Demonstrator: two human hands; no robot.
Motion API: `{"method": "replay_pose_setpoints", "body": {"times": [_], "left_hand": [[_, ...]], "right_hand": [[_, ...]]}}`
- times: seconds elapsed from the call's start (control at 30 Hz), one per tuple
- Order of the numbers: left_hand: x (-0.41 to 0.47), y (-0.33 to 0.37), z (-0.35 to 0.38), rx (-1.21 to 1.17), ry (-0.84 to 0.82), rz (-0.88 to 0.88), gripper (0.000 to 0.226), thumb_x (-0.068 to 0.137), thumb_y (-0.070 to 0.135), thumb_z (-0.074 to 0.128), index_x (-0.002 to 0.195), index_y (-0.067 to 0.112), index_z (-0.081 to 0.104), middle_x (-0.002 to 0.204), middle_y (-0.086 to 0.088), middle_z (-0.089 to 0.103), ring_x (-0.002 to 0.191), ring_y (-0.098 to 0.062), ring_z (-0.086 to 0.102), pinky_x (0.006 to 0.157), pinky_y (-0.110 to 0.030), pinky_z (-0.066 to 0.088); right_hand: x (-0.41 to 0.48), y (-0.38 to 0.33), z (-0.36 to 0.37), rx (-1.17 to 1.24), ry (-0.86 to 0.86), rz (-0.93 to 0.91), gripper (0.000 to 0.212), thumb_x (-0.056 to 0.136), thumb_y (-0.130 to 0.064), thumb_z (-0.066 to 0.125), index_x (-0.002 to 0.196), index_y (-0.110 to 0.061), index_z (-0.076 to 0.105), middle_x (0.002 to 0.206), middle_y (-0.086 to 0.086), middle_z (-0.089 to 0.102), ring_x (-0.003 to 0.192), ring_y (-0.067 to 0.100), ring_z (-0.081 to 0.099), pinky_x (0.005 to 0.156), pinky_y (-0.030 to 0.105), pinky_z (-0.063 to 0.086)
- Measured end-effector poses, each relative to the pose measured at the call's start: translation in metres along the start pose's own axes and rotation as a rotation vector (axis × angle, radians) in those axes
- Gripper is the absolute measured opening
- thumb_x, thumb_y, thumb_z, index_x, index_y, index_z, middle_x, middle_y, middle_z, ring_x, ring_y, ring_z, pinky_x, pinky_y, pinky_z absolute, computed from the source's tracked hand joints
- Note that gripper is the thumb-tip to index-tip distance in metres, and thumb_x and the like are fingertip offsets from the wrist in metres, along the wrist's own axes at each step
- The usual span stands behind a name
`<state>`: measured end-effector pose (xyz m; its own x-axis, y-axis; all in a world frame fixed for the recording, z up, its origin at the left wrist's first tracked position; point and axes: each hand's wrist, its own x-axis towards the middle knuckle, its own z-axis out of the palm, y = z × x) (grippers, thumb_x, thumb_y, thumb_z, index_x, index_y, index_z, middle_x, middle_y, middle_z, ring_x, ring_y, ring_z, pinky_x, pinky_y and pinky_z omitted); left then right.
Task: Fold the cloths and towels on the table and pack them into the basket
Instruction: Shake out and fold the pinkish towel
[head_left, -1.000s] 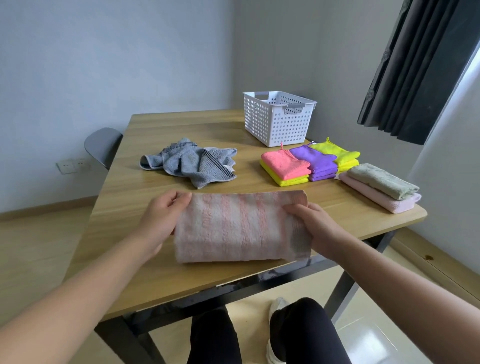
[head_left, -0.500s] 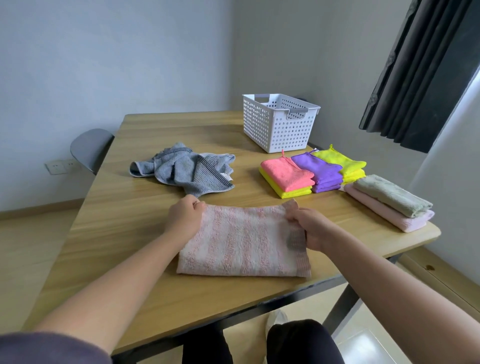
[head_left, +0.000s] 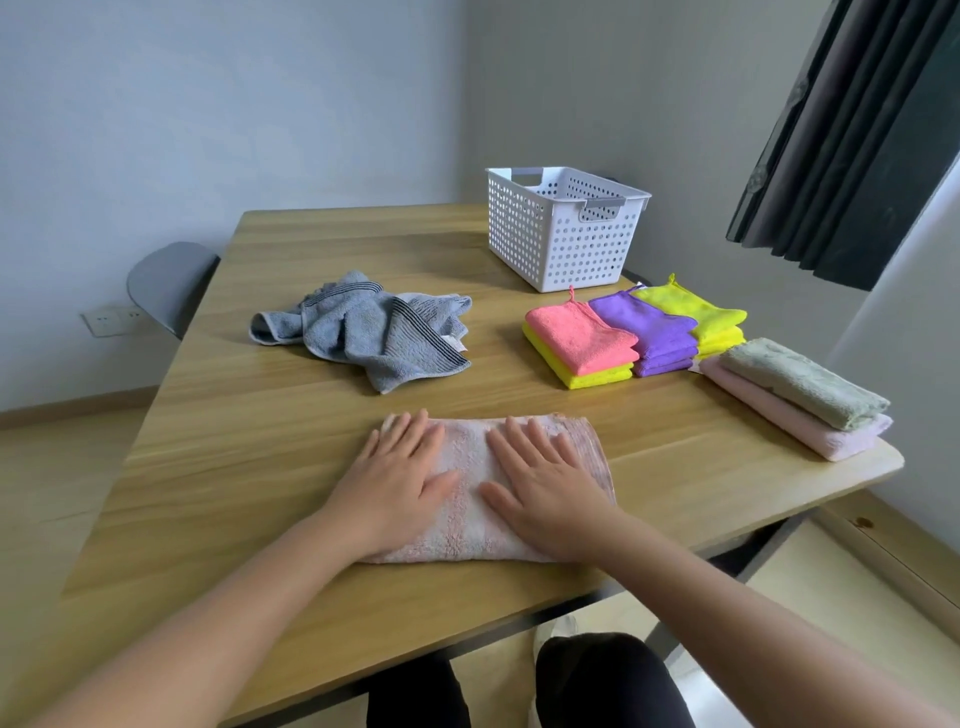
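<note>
Head view: pressing folded pink striped towel (head_left: 467, 530) with left hand (head_left: 397, 480) and right hand (head_left: 540, 486) spread flat, nearside of white perforated plastic basket (head_left: 563, 244)

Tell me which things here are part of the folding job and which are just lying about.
Job: pink towel, pressed flat by left hand and right hand; grey towel, unfolded; folded cloths; folded towels; basket.
Lying about: chair; socket; curtain.

Table (head_left: 249, 467), basket (head_left: 561, 244), towels (head_left: 363, 335), folded cloths (head_left: 641, 332)
</note>
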<state>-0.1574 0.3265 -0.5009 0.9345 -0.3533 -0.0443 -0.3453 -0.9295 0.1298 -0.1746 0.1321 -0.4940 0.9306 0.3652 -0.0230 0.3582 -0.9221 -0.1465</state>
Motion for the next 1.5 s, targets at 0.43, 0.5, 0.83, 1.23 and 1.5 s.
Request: {"method": "replay_pose_setpoints", "body": {"times": [0.43, 0.5, 0.83, 1.23, 1.5], "left_hand": [[0.021, 0.026, -0.02, -0.003, 0.222, -0.003, 0.052, 0.097, 0.027, 0.029, 0.148, 0.018, 0.021, 0.154, 0.003, 0.024, 0.143, -0.011, 0.017, 0.117, -0.05, 0.0], [0.033, 0.032, -0.019, -0.014, 0.256, 0.029, 0.049, 0.097, 0.027, 0.03, 0.146, 0.021, 0.026, 0.151, 0.007, 0.03, 0.14, -0.011, 0.024, 0.118, -0.048, 0.005], [0.037, 0.021, -0.007, -0.215, 0.512, 0.33, 0.025, 0.068, 0.008, 0.055, 0.077, 0.031, 0.05, 0.098, 0.017, 0.056, 0.097, -0.008, 0.053, 0.08, -0.019, 0.036], [0.034, 0.016, -0.001, -0.366, 0.615, 0.351, 0.048, 0.059, -0.013, 0.04, 0.067, 0.032, 0.022, 0.064, 0.004, 0.034, 0.061, -0.016, 0.039, 0.057, -0.043, 0.032], [0.034, 0.018, -0.003, -0.572, 0.533, 0.423, 0.059, 0.063, -0.026, 0.041, 0.064, 0.03, 0.021, 0.061, 0.003, 0.035, 0.058, -0.015, 0.034, 0.062, -0.023, 0.017]], "right_hand": [[0.031, 0.05, -0.033, -0.042, 0.162, 0.03, 0.029, 0.095, -0.034, 0.048, 0.121, -0.025, 0.056, 0.111, -0.006, 0.057, 0.117, 0.017, 0.048, 0.112, 0.04, 0.016], [0.037, 0.052, -0.034, -0.069, 0.183, -0.007, 0.021, 0.092, -0.035, 0.052, 0.107, -0.025, 0.062, 0.102, -0.005, 0.056, 0.109, 0.017, 0.051, 0.1, 0.034, 0.025], [0.005, 0.038, -0.065, 0.795, -0.195, -0.195, 0.008, 0.085, -0.014, 0.068, 0.088, -0.015, 0.061, 0.082, 0.003, 0.069, 0.069, 0.012, 0.063, 0.065, 0.032, 0.05], [0.042, 0.044, -0.044, 0.526, -0.092, 0.042, 0.014, 0.078, -0.026, 0.074, 0.089, -0.02, 0.068, 0.067, -0.013, 0.061, 0.056, -0.002, 0.054, 0.06, 0.016, 0.045], [0.051, 0.036, -0.043, 0.708, -0.085, 0.148, 0.016, 0.086, -0.009, 0.059, 0.078, -0.021, 0.054, 0.062, -0.006, 0.056, 0.051, 0.016, 0.058, 0.06, 0.04, 0.055]]}}
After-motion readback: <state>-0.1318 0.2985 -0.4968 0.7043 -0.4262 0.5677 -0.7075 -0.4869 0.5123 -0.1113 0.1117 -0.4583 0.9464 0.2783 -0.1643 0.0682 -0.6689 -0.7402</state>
